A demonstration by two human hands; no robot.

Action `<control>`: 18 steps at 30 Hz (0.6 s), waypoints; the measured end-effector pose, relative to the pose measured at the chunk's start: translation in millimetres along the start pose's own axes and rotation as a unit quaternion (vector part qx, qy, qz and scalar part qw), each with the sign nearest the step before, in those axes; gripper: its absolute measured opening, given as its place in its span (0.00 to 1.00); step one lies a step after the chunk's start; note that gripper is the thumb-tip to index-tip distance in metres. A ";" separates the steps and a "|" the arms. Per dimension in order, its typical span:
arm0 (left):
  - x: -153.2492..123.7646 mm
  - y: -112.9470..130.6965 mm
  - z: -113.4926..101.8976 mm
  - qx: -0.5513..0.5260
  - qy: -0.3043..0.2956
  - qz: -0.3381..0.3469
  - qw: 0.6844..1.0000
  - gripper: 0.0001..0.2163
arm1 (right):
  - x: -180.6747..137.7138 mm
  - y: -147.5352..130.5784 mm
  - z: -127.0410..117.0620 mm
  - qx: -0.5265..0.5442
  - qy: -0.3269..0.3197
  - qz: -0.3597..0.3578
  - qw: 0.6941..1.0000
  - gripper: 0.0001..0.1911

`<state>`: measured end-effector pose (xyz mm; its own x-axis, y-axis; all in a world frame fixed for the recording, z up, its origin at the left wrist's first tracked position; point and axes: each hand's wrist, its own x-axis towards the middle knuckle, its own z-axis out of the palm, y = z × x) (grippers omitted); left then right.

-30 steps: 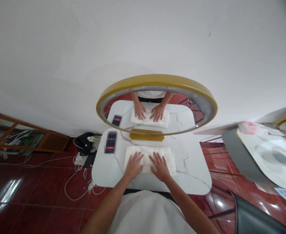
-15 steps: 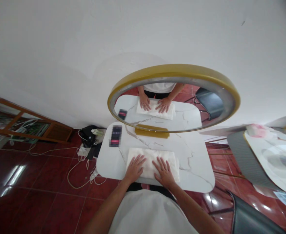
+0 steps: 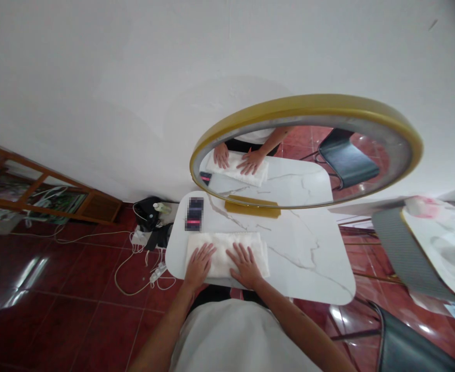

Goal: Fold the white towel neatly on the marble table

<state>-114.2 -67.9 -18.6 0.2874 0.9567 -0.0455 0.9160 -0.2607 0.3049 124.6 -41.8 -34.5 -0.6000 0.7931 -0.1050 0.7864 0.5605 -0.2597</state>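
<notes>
The white towel (image 3: 220,262) lies folded into a flat oblong on the marble-patterned table (image 3: 301,253), close to the near edge and left of the middle; both hands rest upon it, palms down. The left hand (image 3: 199,263) is flat and open, with its fingers a little spread, on the left part of the towel; the right hand (image 3: 245,264) is likewise open, its fingers more spread, on the right part; neither has gripped anything. As for progress, I judge that the folding is already made, since the towel is compact and lies rather smooth; what seems unfinished is only small, for at the right side the layers do not meet exactly. The dark, blurred-out object (image 3: 194,214) lies just beyond the towel's left end, and the gold-rimmed mirror (image 3: 301,170) stands farther back, reflecting the hands and the towel.
</notes>
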 end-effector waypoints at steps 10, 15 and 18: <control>-27.8 -40.7 -8.3 0.000 0.033 -0.063 0.997 0.23 | 37.1 -44.3 7.6 0.018 -0.019 -0.029 0.999 0.37; -25.6 -27.9 4.5 -0.012 0.061 -0.122 0.991 0.24 | 34.8 -40.8 4.7 0.040 -0.011 -0.047 0.998 0.36; -21.9 -14.6 16.0 -0.009 0.091 -0.163 0.982 0.26 | 30.1 -34.3 2.8 0.056 -0.012 -0.051 0.997 0.35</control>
<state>-129.3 -87.1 -37.2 -0.0768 0.9967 0.0265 0.9452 0.0643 0.3201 79.2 -37.8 -31.4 -0.6810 0.7262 -0.0949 0.7000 0.6073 -0.3759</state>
